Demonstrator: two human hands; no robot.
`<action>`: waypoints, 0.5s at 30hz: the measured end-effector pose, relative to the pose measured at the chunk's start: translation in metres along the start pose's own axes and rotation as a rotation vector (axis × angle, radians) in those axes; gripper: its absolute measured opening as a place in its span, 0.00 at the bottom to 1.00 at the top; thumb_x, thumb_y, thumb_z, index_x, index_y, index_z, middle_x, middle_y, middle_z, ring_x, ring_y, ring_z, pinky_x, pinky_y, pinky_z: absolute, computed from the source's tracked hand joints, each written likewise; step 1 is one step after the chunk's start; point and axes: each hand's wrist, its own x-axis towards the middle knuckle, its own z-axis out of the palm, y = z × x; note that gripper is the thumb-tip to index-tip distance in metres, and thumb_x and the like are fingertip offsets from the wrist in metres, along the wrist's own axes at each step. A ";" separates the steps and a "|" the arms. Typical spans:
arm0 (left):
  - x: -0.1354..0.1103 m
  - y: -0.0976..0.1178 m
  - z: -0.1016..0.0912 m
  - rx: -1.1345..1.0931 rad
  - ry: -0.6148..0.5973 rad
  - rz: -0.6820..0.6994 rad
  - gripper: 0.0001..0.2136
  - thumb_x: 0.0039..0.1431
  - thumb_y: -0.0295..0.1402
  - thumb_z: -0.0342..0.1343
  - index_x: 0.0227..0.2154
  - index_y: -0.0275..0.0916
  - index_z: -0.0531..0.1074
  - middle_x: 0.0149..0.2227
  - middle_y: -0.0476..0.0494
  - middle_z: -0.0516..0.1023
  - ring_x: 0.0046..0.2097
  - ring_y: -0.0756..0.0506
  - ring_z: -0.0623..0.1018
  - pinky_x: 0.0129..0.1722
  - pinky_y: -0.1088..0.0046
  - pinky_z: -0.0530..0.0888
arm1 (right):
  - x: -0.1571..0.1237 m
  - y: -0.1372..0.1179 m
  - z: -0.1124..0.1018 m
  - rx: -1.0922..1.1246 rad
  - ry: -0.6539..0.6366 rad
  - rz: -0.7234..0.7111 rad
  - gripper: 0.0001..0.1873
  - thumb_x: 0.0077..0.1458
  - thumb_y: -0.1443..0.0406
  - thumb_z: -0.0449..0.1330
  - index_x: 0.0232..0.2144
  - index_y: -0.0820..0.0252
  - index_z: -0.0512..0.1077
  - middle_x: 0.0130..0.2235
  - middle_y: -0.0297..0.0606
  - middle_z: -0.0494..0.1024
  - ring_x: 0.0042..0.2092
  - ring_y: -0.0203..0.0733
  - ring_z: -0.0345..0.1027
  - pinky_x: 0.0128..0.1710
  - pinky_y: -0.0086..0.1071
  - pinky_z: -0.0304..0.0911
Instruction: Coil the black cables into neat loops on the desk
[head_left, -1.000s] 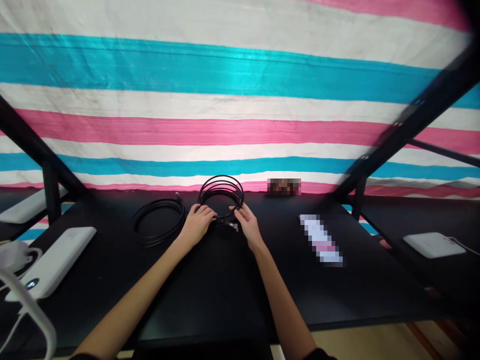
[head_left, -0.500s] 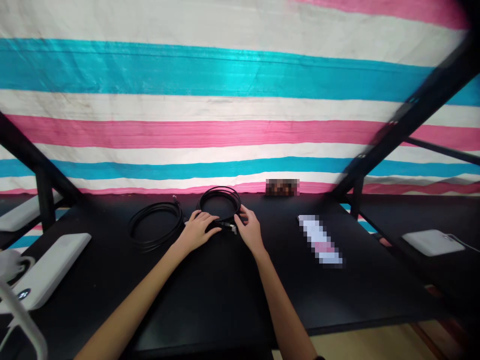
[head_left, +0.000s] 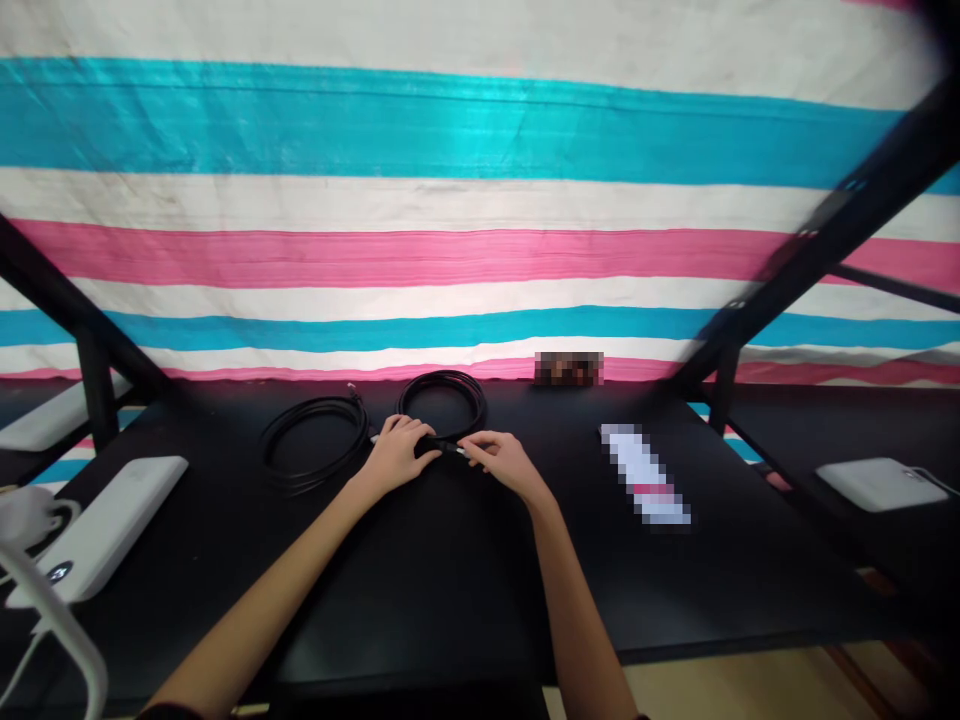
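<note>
A coiled black cable (head_left: 481, 398) with a light metallic plug (head_left: 455, 449) lies on the dark desk in front of me. My left hand (head_left: 400, 450) is closed round the near left side of this coil, thumb and fingers curled over the cable. With thumb and fingertips, my right hand (head_left: 504, 460) pinches the plug end at the coil's near side. The fingers partly cover the plug, so its exact type is hard to make out. To the left, a second black coiled cable (head_left: 358, 428) rests flat on the desk, close to my left hand.
A white power bank (head_left: 131, 515) lies at left, near a white lamp-like arm (head_left: 64, 625). A pixelated, phone-like object (head_left: 645, 475) lies right. Another pixelated item (head_left: 568, 369) stands by the striped sheet (head_left: 450, 260). Black frame bars (head_left: 780, 260) slant down at both sides.
My right hand has shifted from the coil's right side down to the plug and now pinches it. The left hand stays at the coil, and the view has tilted slightly.
</note>
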 end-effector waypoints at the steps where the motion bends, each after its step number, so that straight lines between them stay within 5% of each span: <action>1: 0.000 0.000 0.000 -0.004 -0.003 -0.006 0.10 0.54 0.39 0.55 0.36 0.40 0.71 0.37 0.46 0.77 0.41 0.43 0.71 0.49 0.62 0.60 | -0.001 -0.001 -0.002 0.003 -0.024 0.003 0.13 0.47 0.58 0.60 0.30 0.61 0.78 0.27 0.39 0.78 0.27 0.40 0.71 0.24 0.30 0.63; 6: 0.000 -0.001 0.003 -0.014 0.000 -0.039 0.10 0.54 0.40 0.56 0.35 0.40 0.71 0.36 0.46 0.77 0.41 0.44 0.71 0.49 0.62 0.59 | -0.002 0.002 -0.007 -0.043 -0.097 -0.008 0.14 0.45 0.61 0.62 0.35 0.61 0.78 0.28 0.39 0.78 0.28 0.39 0.70 0.27 0.30 0.63; 15: 0.005 -0.006 -0.002 -0.027 -0.064 -0.007 0.11 0.54 0.41 0.55 0.33 0.40 0.73 0.33 0.46 0.76 0.40 0.44 0.71 0.49 0.61 0.58 | 0.003 0.014 0.000 -0.257 0.022 -0.123 0.13 0.40 0.64 0.66 0.34 0.54 0.78 0.34 0.35 0.78 0.28 0.35 0.68 0.31 0.29 0.63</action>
